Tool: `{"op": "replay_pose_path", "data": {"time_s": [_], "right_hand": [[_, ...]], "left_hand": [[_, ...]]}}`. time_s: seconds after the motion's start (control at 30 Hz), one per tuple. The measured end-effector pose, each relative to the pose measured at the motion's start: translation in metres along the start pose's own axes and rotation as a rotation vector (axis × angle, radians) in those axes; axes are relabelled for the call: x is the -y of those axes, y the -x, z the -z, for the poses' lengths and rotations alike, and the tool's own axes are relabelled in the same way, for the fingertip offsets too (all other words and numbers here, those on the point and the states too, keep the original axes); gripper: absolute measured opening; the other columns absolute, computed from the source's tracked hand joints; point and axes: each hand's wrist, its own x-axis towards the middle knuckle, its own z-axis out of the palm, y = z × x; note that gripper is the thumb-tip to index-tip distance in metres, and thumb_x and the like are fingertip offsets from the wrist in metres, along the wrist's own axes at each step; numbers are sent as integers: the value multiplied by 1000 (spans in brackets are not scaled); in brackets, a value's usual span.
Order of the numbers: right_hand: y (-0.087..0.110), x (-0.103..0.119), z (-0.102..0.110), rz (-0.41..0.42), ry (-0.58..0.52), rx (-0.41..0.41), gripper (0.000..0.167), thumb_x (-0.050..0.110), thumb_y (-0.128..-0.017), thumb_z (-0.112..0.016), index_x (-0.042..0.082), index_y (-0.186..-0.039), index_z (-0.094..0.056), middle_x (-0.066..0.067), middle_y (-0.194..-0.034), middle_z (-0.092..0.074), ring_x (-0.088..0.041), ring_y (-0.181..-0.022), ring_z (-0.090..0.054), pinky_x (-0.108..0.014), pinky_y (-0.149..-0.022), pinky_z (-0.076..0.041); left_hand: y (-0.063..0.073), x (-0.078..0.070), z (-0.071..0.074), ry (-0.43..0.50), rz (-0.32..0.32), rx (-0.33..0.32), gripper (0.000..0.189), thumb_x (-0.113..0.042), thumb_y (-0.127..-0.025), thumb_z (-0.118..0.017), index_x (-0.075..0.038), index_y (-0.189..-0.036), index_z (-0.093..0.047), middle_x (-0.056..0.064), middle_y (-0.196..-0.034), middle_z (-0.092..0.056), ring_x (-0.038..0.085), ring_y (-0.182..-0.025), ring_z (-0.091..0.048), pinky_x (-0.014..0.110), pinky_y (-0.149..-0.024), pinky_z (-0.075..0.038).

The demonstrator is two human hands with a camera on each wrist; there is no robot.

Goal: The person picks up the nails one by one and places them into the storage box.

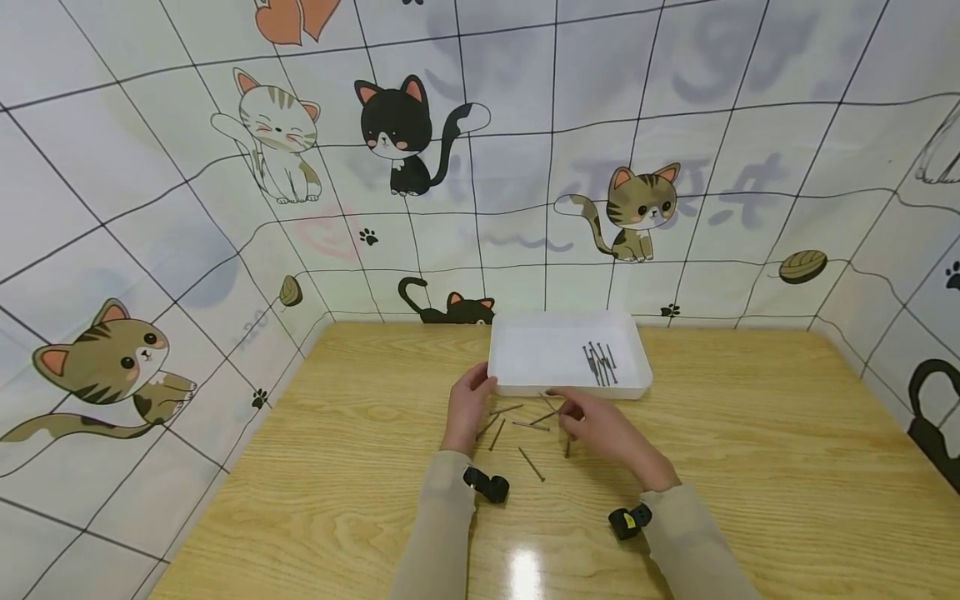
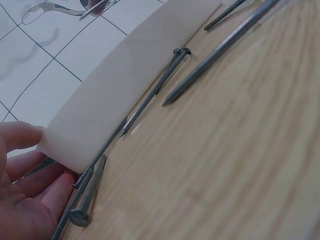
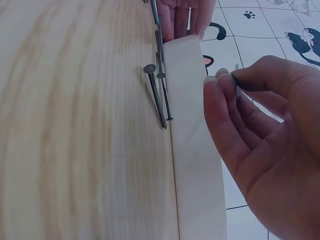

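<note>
My left hand point(image 1: 467, 410) holds the near left corner of a shallow white tray point(image 1: 525, 354), thumb at its rim and fingers against its side. Between thumb and fingertips, my right hand point(image 1: 606, 429) pinches a nail point(image 2: 93, 9) near the tray's front edge; those fingers cover most of it. Inside the tray, towards the right, several nails point(image 1: 600, 365) lie in a loose group. More loose nails point(image 1: 532, 464) are scattered on the table between the two hands, some close along the tray's front wall, as the right wrist view shows.
The wooden table point(image 1: 360, 467) runs back to a wall covering point(image 1: 517, 167) with a grid and cartoon cats, just behind the tray. Similar covering closes in the left and right sides. Each wrist carries a small black camera point(image 1: 487, 485).
</note>
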Motion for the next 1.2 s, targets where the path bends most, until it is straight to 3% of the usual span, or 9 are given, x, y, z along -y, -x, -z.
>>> {"op": "replay_pose_path", "data": {"time_s": [0.17, 0.37, 0.67, 0.77, 0.97, 1.2], "right_hand": [[0, -2, 5, 9, -34, -18, 47, 9, -92, -47, 18, -137, -36, -9, -94, -59, -16, -68, -57, -31, -53, -46], [-1, -5, 8, -29, -120, -26, 49, 7, -92, -42, 16, -139, -30, -13, -96, -57, -18, -71, -59, -34, -60, -49], [1, -6, 16, -117, -245, -115, 48, 10, -92, -46, 14, -138, -33, -17, -95, -59, -24, -74, -61, -36, -67, -51], [-2, -7, 21, -137, -237, -147, 46, 14, -93, -47, 11, -137, -34, -15, -93, -62, -27, -77, -61, -37, -68, -51], [-16, -10, 40, -94, -156, -213, 42, 13, -94, -44, 6, -135, -36, -13, -95, -62, -27, -81, -61, -41, -72, -49], [-37, -11, 60, -130, -167, -168, 52, 4, -93, -42, 9, -141, -23, -20, -109, -52, -27, -82, -62, -39, -71, -51]], "left_hand": [[-1, 2, -1, -12, 9, -10, 38, -22, -88, -56, -13, -125, -52, 2, -121, -54, 14, -110, -49, 34, -93, -38], [2, -3, 1, -6, 9, 4, 39, -23, -88, -56, -13, -126, -52, 4, -122, -53, 16, -112, -48, 37, -94, -37], [2, -2, -1, -11, 23, -10, 39, -21, -88, -56, -12, -126, -52, 3, -122, -54, 15, -110, -48, 35, -93, -38], [2, -2, -1, -8, 26, -11, 39, -21, -88, -56, -12, -126, -52, 3, -122, -54, 15, -110, -48, 35, -93, -38], [1, -1, -1, -4, 33, -14, 38, -25, -87, -57, -17, -124, -54, -2, -120, -55, 13, -111, -48, 33, -94, -37], [2, -2, -1, -1, 20, -12, 37, -24, -87, -58, -17, -123, -54, -2, -118, -55, 13, -109, -49, 33, -93, -38]]}}
